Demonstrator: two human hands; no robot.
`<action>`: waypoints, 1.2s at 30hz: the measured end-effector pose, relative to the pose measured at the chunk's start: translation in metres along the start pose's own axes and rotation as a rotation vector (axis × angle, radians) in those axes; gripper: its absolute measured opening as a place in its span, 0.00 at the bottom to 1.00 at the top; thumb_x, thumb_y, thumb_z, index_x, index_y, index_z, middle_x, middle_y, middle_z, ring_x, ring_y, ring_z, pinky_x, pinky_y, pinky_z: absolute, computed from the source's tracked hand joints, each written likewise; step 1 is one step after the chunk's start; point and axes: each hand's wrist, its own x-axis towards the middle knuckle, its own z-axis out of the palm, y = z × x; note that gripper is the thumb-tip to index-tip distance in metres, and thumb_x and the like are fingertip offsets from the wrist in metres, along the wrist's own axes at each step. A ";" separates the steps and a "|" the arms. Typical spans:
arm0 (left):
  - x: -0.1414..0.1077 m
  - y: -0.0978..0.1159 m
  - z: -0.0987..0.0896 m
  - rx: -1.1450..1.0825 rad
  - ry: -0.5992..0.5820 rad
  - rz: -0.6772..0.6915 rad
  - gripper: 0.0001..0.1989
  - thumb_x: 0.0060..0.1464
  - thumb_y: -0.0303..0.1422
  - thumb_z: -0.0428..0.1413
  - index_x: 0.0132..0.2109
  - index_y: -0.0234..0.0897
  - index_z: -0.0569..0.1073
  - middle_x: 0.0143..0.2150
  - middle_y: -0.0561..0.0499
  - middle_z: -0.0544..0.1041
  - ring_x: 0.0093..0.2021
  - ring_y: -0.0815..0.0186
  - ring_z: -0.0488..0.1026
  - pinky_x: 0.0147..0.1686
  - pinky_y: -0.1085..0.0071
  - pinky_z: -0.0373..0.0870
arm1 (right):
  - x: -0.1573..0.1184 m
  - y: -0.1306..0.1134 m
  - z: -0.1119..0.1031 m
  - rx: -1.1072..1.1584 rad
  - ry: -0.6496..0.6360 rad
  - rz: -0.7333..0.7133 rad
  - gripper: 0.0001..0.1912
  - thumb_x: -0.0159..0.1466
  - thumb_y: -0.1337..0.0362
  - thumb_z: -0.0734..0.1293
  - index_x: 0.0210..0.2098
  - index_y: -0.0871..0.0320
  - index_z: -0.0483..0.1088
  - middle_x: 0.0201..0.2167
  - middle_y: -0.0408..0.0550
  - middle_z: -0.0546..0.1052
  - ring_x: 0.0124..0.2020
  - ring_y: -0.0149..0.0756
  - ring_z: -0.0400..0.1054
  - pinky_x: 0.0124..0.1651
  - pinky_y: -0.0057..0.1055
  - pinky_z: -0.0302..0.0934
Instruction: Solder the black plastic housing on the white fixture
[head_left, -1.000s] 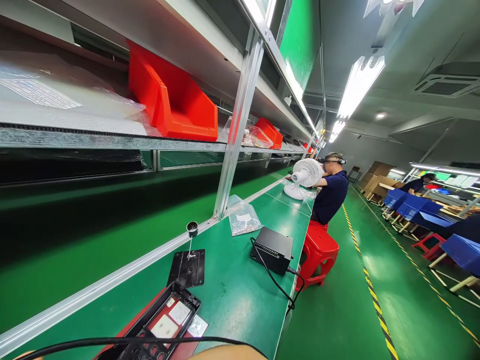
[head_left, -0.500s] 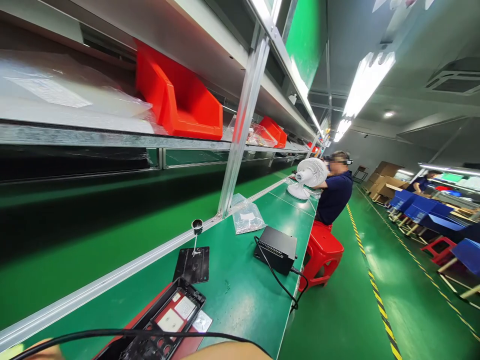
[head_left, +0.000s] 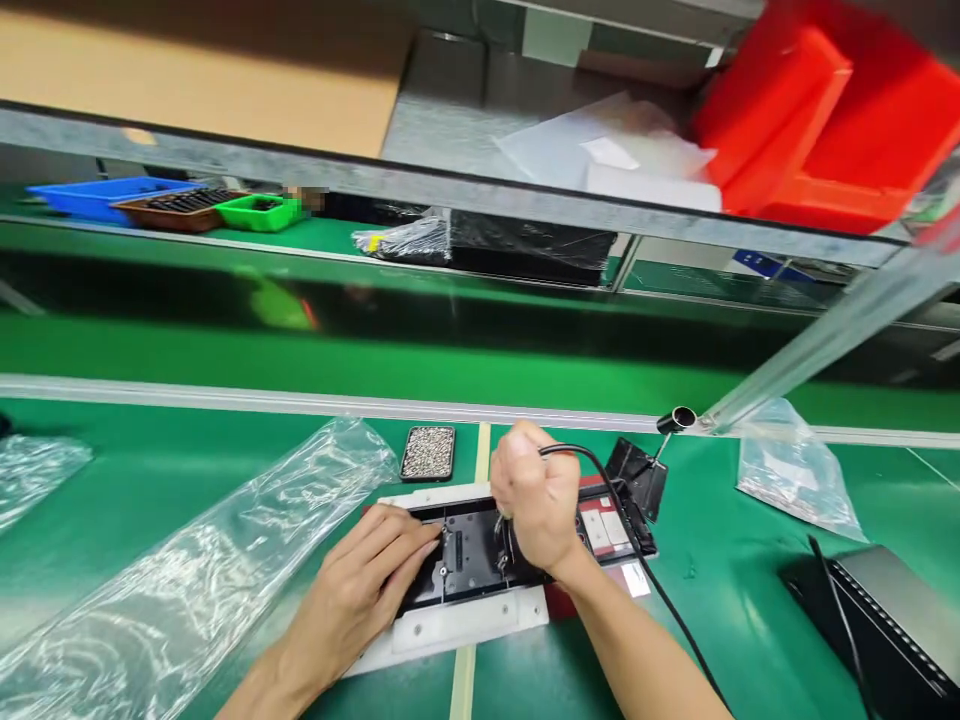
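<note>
A long black housing (head_left: 469, 545) lies in a white fixture (head_left: 472, 622) on the green bench. My left hand (head_left: 367, 575) rests at the left end of the housing, its fingers together and fingertips near a screw post; whether they pinch anything is too small to tell. My right hand (head_left: 536, 495) is a fist around a tool with a black cable (head_left: 645, 560); the tool's body is hidden in the fist and its lower end is over the housing. Beyond them sits a small tray of screws (head_left: 428, 453). Red parts with pale labels show at the housing's right end.
Clear plastic film (head_left: 225, 560) lies at left. A black stand with a round cup (head_left: 677, 420), a plastic bag (head_left: 799, 470) and a black box (head_left: 885, 630) are at right. A shelf (head_left: 450, 185) with a red bin (head_left: 832, 130) crosses above.
The view has swung left and down from the aisle and the person on the right to the bench. Both hands and the housing are now in full view.
</note>
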 end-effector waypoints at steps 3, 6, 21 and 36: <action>0.001 0.000 0.002 -0.003 -0.001 -0.011 0.15 0.58 0.19 0.58 0.51 0.35 0.76 0.44 0.53 0.76 0.47 0.77 0.68 0.53 0.74 0.68 | 0.001 -0.002 0.003 0.091 -0.009 0.007 0.24 0.73 0.53 0.62 0.26 0.58 0.54 0.19 0.38 0.52 0.19 0.22 0.47 0.22 0.23 0.43; -0.003 -0.001 0.001 -0.008 -0.009 -0.030 0.17 0.58 0.19 0.58 0.52 0.37 0.76 0.45 0.53 0.76 0.47 0.76 0.68 0.53 0.74 0.68 | 0.000 -0.004 0.004 0.120 -0.022 0.009 0.24 0.74 0.53 0.62 0.26 0.58 0.54 0.18 0.37 0.52 0.19 0.22 0.46 0.22 0.22 0.43; -0.007 -0.001 0.001 0.001 -0.023 -0.082 0.18 0.59 0.21 0.59 0.54 0.41 0.76 0.46 0.55 0.76 0.48 0.76 0.67 0.51 0.74 0.67 | 0.004 -0.012 0.007 0.146 -0.019 -0.001 0.25 0.73 0.54 0.63 0.24 0.58 0.52 0.17 0.37 0.52 0.18 0.21 0.46 0.19 0.21 0.45; -0.006 -0.001 0.001 -0.009 -0.025 -0.084 0.18 0.59 0.20 0.59 0.54 0.41 0.75 0.45 0.55 0.75 0.48 0.77 0.66 0.52 0.75 0.66 | 0.006 -0.015 0.009 0.171 -0.017 -0.015 0.26 0.74 0.57 0.63 0.23 0.59 0.50 0.17 0.37 0.51 0.17 0.20 0.48 0.18 0.18 0.45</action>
